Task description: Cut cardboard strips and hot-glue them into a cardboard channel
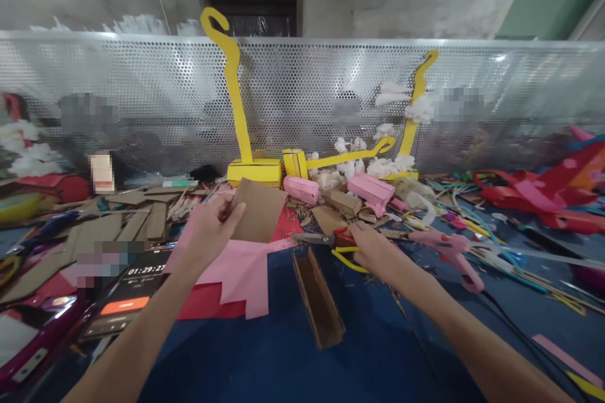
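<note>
My left hand pinches a flat piece of brown cardboard by its left edge, thumb in front. My right hand is closed on scissors with red and yellow handles, their blades pointing left toward the cardboard without touching it. Below the scissors lies an open cardboard trough on the blue table. Pink paper with a stepped edge is spread under the left hand, over red paper.
A pink glue gun with a cable lies right of my right hand. Yellow hook-topped shapes, pink boxes and cotton tufts stand along a perforated metal panel. A phone and cardboard scraps lie at left.
</note>
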A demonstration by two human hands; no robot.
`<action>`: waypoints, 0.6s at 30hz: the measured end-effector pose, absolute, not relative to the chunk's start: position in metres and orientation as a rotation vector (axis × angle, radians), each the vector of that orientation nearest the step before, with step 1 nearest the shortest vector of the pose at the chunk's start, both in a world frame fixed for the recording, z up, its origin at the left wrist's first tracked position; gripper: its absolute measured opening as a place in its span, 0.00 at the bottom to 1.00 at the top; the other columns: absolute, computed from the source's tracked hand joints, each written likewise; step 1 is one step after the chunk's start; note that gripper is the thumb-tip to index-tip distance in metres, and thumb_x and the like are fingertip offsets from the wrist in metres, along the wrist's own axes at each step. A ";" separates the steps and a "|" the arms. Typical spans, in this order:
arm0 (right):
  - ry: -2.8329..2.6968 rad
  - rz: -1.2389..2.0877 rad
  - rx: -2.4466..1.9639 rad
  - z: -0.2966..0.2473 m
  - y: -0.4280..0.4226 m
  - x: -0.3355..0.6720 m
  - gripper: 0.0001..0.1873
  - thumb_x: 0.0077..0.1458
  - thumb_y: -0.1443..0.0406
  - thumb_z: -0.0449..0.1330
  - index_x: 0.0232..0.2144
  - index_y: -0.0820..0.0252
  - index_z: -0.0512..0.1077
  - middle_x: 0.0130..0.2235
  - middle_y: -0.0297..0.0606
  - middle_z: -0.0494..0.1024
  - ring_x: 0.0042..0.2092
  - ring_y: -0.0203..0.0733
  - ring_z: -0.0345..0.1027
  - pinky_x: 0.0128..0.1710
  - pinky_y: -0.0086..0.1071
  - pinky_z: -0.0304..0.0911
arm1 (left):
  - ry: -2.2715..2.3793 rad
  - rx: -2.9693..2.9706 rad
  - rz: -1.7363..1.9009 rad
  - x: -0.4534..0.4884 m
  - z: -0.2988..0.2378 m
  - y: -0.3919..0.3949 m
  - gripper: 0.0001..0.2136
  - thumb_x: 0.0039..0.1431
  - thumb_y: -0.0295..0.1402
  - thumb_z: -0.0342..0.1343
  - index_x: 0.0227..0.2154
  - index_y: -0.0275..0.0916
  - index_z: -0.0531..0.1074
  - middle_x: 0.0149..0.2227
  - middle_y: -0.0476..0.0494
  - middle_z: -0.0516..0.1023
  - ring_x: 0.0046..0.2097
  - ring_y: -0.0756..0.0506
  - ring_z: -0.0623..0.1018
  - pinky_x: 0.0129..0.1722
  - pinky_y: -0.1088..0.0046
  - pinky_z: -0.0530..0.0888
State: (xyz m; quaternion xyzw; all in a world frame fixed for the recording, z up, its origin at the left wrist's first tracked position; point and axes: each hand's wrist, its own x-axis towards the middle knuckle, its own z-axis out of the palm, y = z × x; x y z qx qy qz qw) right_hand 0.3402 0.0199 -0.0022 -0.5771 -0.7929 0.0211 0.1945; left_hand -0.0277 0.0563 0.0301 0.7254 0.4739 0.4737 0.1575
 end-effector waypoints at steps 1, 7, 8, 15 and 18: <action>-2.172 0.033 -1.630 -0.001 0.023 0.343 0.19 0.44 0.77 0.60 0.41 0.62 0.74 0.43 0.49 0.78 0.46 0.54 0.73 0.47 0.38 0.64 | 1.361 2.101 1.345 -0.027 0.032 0.054 0.14 0.68 0.45 0.52 0.43 0.39 0.69 0.36 0.45 0.78 0.37 0.43 0.78 0.36 0.70 0.72; -1.833 -0.002 -1.652 0.005 0.035 0.365 0.09 0.51 0.65 0.62 0.38 0.60 0.73 0.36 0.42 0.81 0.37 0.48 0.74 0.37 0.35 0.65 | 1.345 2.340 1.102 -0.004 0.054 0.040 0.11 0.68 0.43 0.52 0.37 0.41 0.72 0.34 0.47 0.77 0.36 0.43 0.75 0.36 0.70 0.69; -1.799 0.012 -1.642 0.005 0.036 0.368 0.09 0.51 0.65 0.62 0.37 0.59 0.73 0.34 0.40 0.81 0.35 0.47 0.74 0.36 0.34 0.65 | 1.327 2.387 1.032 0.004 0.057 0.040 0.11 0.68 0.43 0.52 0.37 0.41 0.73 0.34 0.48 0.77 0.36 0.43 0.75 0.36 0.70 0.69; -1.667 0.068 -1.567 -0.007 0.040 0.375 0.10 0.48 0.63 0.61 0.36 0.58 0.72 0.31 0.37 0.80 0.31 0.43 0.73 0.32 0.33 0.64 | 1.102 2.675 0.521 0.061 0.068 0.088 0.09 0.64 0.41 0.56 0.37 0.41 0.75 0.36 0.48 0.81 0.36 0.43 0.78 0.35 0.71 0.69; -1.648 0.078 -1.544 -0.011 0.042 0.376 0.10 0.48 0.62 0.60 0.34 0.58 0.71 0.30 0.37 0.79 0.30 0.43 0.72 0.32 0.33 0.63 | 1.115 2.746 0.417 0.073 0.077 0.112 0.09 0.62 0.41 0.58 0.34 0.40 0.76 0.37 0.44 0.82 0.38 0.41 0.79 0.37 0.70 0.69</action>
